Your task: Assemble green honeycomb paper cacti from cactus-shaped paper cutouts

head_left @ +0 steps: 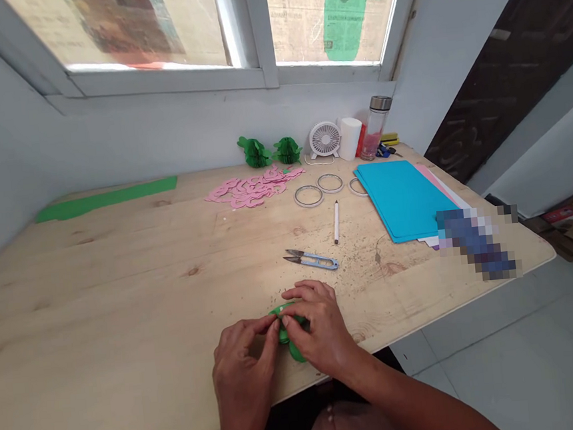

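Observation:
Near the table's front edge, a small green paper craft piece (296, 352) lies between my two hands, partly covered by my fingers. My left hand (246, 359) pinches its left side with thumb and forefinger. From the right, my right hand (319, 322) also closes thumb and forefinger on it, the two sets of fingertips nearly meeting. A tiny white spot shows on the green paper by the fingertips. Just beyond my hands lie blue-handled thread snips (313, 260), blades pointing left. A white pen (336, 223) rests farther back.
Pink paper cutouts (251, 188) lie in a heap, with tape rolls (308, 196) beside them. Blue sheets (405, 194) sit at right, a green strip (109, 198) at far left. Two green paper ornaments (256, 153), a small fan (325, 139) and a glass bottle (373, 130) stand by the wall.

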A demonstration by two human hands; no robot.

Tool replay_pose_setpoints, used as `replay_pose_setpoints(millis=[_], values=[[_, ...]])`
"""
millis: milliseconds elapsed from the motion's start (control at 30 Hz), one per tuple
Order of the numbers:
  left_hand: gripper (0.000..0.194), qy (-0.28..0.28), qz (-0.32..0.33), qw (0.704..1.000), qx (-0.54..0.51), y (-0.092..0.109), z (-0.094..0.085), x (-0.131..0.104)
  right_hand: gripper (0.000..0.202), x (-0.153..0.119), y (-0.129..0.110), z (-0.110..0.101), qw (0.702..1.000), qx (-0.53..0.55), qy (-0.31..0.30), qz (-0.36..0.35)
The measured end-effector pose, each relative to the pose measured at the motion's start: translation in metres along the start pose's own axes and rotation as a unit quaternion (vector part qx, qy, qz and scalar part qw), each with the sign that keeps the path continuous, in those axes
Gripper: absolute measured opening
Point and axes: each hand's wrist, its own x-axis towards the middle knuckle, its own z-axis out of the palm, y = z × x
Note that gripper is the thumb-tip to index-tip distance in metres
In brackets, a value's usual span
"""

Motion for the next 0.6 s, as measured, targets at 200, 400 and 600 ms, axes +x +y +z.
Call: replay_pose_setpoints(millis=[200,400,600], values=[[0.018,0.008,-0.011,1.0,-0.003,0.001,0.004,-0.003,0.013,0.006,0.002,0.0,1.0,-0.025,-0.01,-0.004],[0.013,0.009,-0.043,0.999,-0.014,0.009,0.005,-0.005,0.018,0.007,0.008,-0.005,1.0,0.01,-0.019,-0.015],[0.009,0.006,-0.069,0.997,-0.026,0.019,0.003,-0.004,0.021,0.008,0.014,-0.009,0.998,0.027,-0.037,-0.035]])
